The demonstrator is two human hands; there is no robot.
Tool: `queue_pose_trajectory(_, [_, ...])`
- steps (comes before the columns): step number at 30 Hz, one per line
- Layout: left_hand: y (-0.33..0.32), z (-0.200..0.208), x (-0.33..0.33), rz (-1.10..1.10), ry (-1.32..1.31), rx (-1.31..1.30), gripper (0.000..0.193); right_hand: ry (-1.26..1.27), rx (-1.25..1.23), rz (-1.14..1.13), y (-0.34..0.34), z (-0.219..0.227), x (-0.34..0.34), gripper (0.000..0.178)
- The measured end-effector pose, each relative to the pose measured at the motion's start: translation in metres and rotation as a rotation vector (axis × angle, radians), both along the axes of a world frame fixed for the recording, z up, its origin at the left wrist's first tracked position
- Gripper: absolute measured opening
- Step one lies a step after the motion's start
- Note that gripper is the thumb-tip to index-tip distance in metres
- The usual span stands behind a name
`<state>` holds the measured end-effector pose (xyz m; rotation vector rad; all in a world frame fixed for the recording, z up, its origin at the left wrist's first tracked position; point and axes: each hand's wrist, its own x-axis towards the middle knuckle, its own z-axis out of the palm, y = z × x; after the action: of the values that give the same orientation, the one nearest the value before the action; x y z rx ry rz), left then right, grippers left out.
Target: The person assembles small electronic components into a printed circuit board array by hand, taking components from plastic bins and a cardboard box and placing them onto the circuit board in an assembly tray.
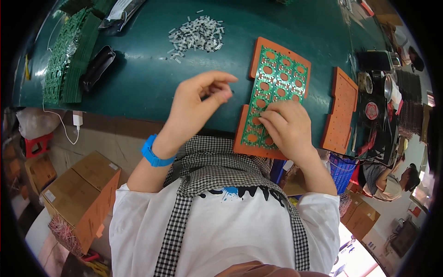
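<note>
In the head view, a flat orange tray (238,144) lay on the dark green table (152,69), reaching over its near edge, and carried a green circuit-board panel (273,82) with rows of round cutouts through which the orange showed. To its right lay a second orange tray (341,111), its face dotted with small holes. Near the left end of the table a black, open-topped elongated case (99,67) stood beside a tall stack of green circuit boards (69,60); its inside was too dark to make out. Below, at the left, sat a brown cardboard box (83,177), with a bundle of pinkish strands (64,233) at its lower end, and a translucent plastic bag (32,122) rested on a red stool (37,145), its contents blurred. A loose heap of small clear-and-black parts (198,34) lay directly on the table, well apart from the panel. The left hand (194,101), a blue band on its wrist, was raised between heap and panel, fingers curled and thumb near the forefinger; whether it pinched anything could not be told. The right hand (290,127) bent over the panel's lower part, thumb and forefinger drawn close together at its surface; a part between them could not be made out.
</note>
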<state>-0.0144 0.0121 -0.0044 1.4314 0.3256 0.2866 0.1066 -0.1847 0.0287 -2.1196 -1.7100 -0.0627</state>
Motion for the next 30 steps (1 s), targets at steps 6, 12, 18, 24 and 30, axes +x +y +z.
queue_pose_trajectory(6, [-0.039, 0.020, -0.007, -0.108, -0.019, -0.153, 0.038, 0.450, 0.177, -0.100, -0.002, 0.000, -0.016, 0.021])
queue_pose_trajectory(12, [-0.022, 0.011, -0.003, 0.084, -0.036, 0.723, 0.039, 0.535, 0.116, -0.125, -0.007, 0.003, -0.017, 0.013])
queue_pose_trajectory(18, [0.064, -0.018, 0.013, 0.445, 0.176, 1.347, 0.032, 0.433, -0.049, -0.053, -0.012, -0.002, -0.019, 0.009])
queue_pose_trajectory(24, [0.061, -0.021, 0.013, 0.365, 0.151, 1.051, 0.010, 0.447, -0.043, -0.069, -0.013, -0.006, -0.021, 0.010])
queue_pose_trajectory(30, [0.049, -0.014, 0.009, 0.364, 0.041, 1.160, 0.009, 0.388, 0.005, -0.091, -0.013, -0.013, -0.025, 0.010])
